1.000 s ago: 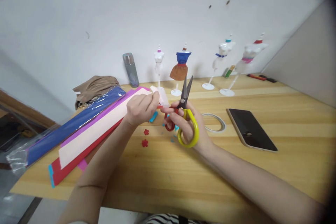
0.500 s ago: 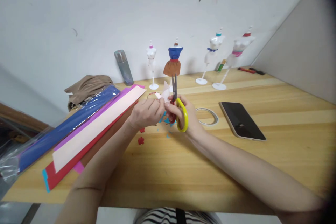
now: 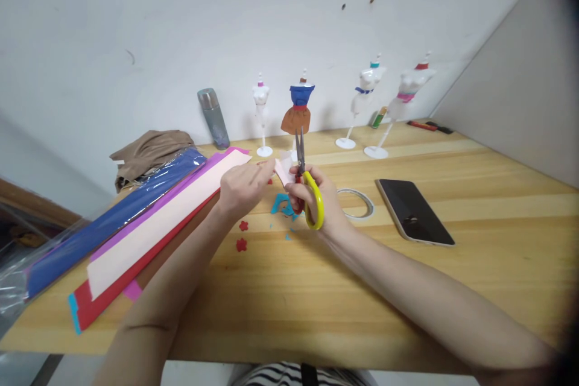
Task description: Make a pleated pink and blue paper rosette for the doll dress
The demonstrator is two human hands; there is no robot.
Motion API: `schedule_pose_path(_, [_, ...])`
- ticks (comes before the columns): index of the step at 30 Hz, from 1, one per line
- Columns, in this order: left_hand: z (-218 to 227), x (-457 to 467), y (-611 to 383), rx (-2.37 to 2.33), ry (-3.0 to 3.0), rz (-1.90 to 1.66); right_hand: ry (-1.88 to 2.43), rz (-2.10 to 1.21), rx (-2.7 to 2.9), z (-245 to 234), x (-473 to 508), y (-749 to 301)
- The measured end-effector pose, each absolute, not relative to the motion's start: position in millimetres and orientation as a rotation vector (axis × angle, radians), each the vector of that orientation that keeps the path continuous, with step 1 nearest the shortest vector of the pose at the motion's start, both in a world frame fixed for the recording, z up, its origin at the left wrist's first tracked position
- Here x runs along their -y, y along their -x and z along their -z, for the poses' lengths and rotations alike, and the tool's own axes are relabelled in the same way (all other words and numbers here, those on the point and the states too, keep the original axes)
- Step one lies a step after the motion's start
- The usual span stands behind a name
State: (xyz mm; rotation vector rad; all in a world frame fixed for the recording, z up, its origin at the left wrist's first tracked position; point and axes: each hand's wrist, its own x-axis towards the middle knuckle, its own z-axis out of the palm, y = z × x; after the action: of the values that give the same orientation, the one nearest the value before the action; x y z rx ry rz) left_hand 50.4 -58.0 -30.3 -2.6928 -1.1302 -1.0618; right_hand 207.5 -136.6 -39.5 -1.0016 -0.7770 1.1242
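My right hand [image 3: 323, 196] is closed around a pair of scissors [image 3: 313, 199] with yellow and red handles, blades pointing away from me and slightly apart. Its thumb and fingers also pinch a small piece of pale pink paper [image 3: 284, 170]. At that paper's left edge are the fingertips of my left hand [image 3: 244, 190], seen from the back; its thumb is hidden. Below the hands lie blue paper scraps [image 3: 281, 204] and two red paper flowers [image 3: 242, 245].
On the left are coloured paper sheets [image 3: 158, 223], a plastic-wrapped blue pack [image 3: 113, 223] and brown cloth [image 3: 151, 154]. A flask [image 3: 213, 119] and several small mannequins, one in a blue-and-brown dress [image 3: 301, 96], stand behind. A tape roll [image 3: 371, 208] and tablet [image 3: 414, 211] lie right.
My left hand has shifted left and its fingers have straightened, showing more of the pale pink paper and blue scraps. My right hand stays nearly still with the scissors.
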Motion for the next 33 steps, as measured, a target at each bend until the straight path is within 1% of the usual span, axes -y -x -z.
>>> schedule_pose_path(2, [27.0,57.9,-51.5,1.443,2.625,1.286,0.987,-1.104,0.786,40.3,135.4,-208.5])
schedule_pose_path(4, [20.5,60.2,-52.7,1.778,2.776,1.419,0.974,-1.094,0.800,41.4,134.2,-209.2])
schedule_pose_path(6, [13.0,64.5,-53.5,2.059,3.230,1.359,0.973,-1.096,0.802,42.0,133.5,-209.3])
schedule_pose_path(7, [9.9,67.0,-54.0,2.113,3.470,1.300,0.978,-1.101,0.798,42.0,133.3,-209.1])
schedule_pose_path(9, [6.3,72.1,-55.9,2.101,3.731,1.383,0.992,-1.115,0.791,41.2,133.5,-208.0])
schedule_pose_path(10, [6.1,74.5,-57.4,2.110,3.750,1.497,0.999,-1.119,0.789,40.5,133.8,-207.3])
schedule_pose_path(13, [9.5,79.9,-62.8,2.225,3.554,1.900,1.007,-1.121,0.787,38.4,134.4,-204.9])
schedule_pose_path(16, [14.4,81.2,-65.8,2.245,3.372,2.164,1.003,-1.104,0.782,38.0,134.1,-203.3])
schedule_pose_path(22, [17.9,71.5,-61.0,2.171,3.234,2.396,0.976,-1.070,0.824,42.4,135.2,-203.5])
schedule_pose_path(26, [11.0,62.2,-48.8,2.020,3.131,2.640,0.962,-1.079,0.864,44.7,142.6,-199.2])
schedule_pose_path(28, [4.6,58.3,-40.3,1.996,3.085,2.721,0.952,-1.129,0.918,44.3,147.8,-195.0])
schedule_pose_path(33, [-8.4,52.6,-25.3,1.972,3.095,2.758,0.938,-1.289,1.077,40.6,159.3,-184.9])
